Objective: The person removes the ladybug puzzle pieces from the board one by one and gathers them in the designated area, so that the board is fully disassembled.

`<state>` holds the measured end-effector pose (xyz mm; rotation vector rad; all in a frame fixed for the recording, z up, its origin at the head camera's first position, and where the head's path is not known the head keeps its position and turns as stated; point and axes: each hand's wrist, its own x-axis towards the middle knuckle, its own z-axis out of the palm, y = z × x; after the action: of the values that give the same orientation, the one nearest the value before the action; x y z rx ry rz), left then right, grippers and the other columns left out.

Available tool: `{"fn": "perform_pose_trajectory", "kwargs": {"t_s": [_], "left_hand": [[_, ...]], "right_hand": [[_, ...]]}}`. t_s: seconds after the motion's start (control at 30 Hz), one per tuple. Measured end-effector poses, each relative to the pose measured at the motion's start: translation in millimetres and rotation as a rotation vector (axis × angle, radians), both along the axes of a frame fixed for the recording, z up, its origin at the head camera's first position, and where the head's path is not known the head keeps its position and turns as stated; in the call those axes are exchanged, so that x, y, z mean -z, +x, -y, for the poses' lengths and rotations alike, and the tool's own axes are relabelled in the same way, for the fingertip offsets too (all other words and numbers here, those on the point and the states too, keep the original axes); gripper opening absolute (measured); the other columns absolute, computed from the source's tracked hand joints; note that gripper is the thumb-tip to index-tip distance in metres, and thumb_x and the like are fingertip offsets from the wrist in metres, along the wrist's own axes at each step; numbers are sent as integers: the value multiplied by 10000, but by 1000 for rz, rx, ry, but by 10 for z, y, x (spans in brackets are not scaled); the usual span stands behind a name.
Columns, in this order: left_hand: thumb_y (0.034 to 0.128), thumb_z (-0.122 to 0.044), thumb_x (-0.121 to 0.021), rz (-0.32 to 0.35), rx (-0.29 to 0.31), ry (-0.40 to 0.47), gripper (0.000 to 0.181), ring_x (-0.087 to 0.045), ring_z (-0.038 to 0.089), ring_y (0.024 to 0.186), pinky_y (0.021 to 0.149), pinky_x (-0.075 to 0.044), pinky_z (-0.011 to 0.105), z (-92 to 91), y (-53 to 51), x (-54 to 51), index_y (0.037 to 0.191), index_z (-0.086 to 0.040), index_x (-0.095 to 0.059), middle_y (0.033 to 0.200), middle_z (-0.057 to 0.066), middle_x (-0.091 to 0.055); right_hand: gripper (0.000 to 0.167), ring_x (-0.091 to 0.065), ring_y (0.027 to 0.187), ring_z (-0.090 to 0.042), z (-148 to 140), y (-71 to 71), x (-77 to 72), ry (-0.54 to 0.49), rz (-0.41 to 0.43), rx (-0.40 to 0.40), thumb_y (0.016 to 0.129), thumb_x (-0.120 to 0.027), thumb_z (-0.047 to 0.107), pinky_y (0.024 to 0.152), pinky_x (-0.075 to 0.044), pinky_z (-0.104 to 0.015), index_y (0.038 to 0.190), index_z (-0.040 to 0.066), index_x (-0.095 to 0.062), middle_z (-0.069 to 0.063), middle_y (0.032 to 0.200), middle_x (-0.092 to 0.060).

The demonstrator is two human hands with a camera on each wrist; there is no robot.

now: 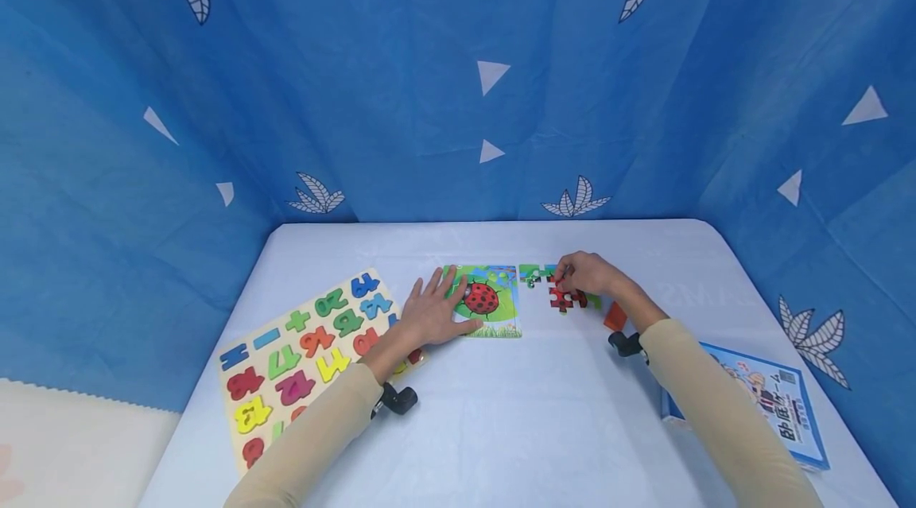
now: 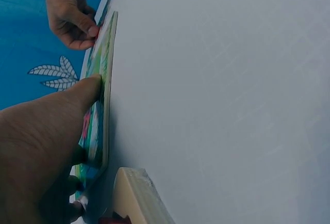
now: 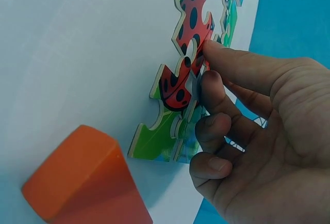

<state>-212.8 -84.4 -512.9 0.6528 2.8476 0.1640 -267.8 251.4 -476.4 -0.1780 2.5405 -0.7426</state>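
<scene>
My left hand point(image 1: 432, 313) lies with spread fingers on a ladybug picture board point(image 1: 506, 305), over its left part and lower edge. To the right of the board, my right hand point(image 1: 588, 273) pinches a red puzzle piece point(image 3: 202, 52) between thumb and index finger; the fingers hide most of it. Below these fingertips lie joined red ladybug pieces point(image 3: 175, 87) with black spots and a green corner piece point(image 3: 154, 139). Further puzzle pieces point(image 1: 529, 273) in green sit close to the board's upper right corner.
An orange block point(image 1: 615, 316) stands just right of the puzzle pieces. A wooden number board point(image 1: 315, 361) with coloured numerals lies at the left, partly beneath my left forearm. A blue-and-white box point(image 1: 787, 412) is at the right, partly behind my right sleeve. Blue cloth hangs behind the table.
</scene>
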Motion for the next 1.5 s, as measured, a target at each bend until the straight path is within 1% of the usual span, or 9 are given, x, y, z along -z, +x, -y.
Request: {"fn": "perform_pose_trajectory", "kwargs": {"t_s": [0.4,0.7,0.9,0.97,1.07,1.2,1.27,1.37,1.5], "left_hand": [[884,-828,-394,3,3,5,986,-23,320,1561,1219,-104,596,-10,-6,-4,1630,-221,-173,1702,71,-33],[892,-817,-397,-8,3,9,970,-37,322,1560,1218,-113,595,-13,6,-22,1628,-219,-189,1701,73,-53],[904,-809,-376,-10,12,4,949,-44,319,1560,1218,-121,590,-2,10,-30,1627,-222,-192,1700,67,-55],[921,-797,-347,-3,15,-1,923,-43,317,1560,1220,-119,583,7,3,-34,1628,-227,-185,1700,62,-52],[958,-749,-324,13,14,-10,858,-41,309,1561,1223,-115,573,18,-7,-56,1629,-234,-180,1701,48,-49],[985,-673,-359,44,34,-16,806,-30,301,1563,1220,-119,571,51,-35,-81,1630,-228,-170,1702,44,-38],[982,-655,-391,52,56,-16,809,-37,299,1563,1213,-143,572,82,-59,-85,1629,-225,-168,1703,45,-41],[962,-655,-458,44,75,6,840,-87,303,1558,1187,-207,578,131,-97,-96,1627,-217,-191,1700,46,-85],[914,-675,-548,25,60,59,906,-174,315,1537,1145,-276,589,158,-131,-113,1623,-212,-225,1689,41,-156]], "right_hand": [[137,-529,675,-200,-22,-22,25,-3,13,-3,941,-710,188,607,-436,-318,1053,117,-676,-54,812,-607],[127,-527,668,-204,-22,-4,-17,-3,0,1,941,-707,191,583,-428,-312,1040,116,-681,-57,817,-614],[143,-557,738,-226,-24,-19,-32,-10,-16,2,949,-699,211,610,-448,-316,1062,124,-683,-67,911,-634],[154,-567,768,-246,-13,-29,-51,-25,-36,2,956,-689,216,620,-456,-319,1077,121,-682,-74,947,-637],[163,-569,770,-259,17,-39,-90,-62,-74,-11,963,-672,213,616,-455,-324,1089,110,-680,-84,945,-640],[190,-557,748,-237,101,-33,-105,-136,-145,-46,981,-651,214,607,-451,-329,1123,92,-679,-84,939,-643],[210,-555,751,-234,167,-22,-99,-177,-177,-58,990,-640,219,608,-453,-330,1152,90,-675,-85,955,-645],[249,-535,729,-232,286,9,-113,-237,-210,-76,1002,-625,216,589,-438,-336,1202,73,-665,-95,977,-647],[243,-517,724,-221,471,41,-126,-277,-223,-91,1004,-625,211,582,-426,-335,1195,71,-678,-83,966,-644]]}}
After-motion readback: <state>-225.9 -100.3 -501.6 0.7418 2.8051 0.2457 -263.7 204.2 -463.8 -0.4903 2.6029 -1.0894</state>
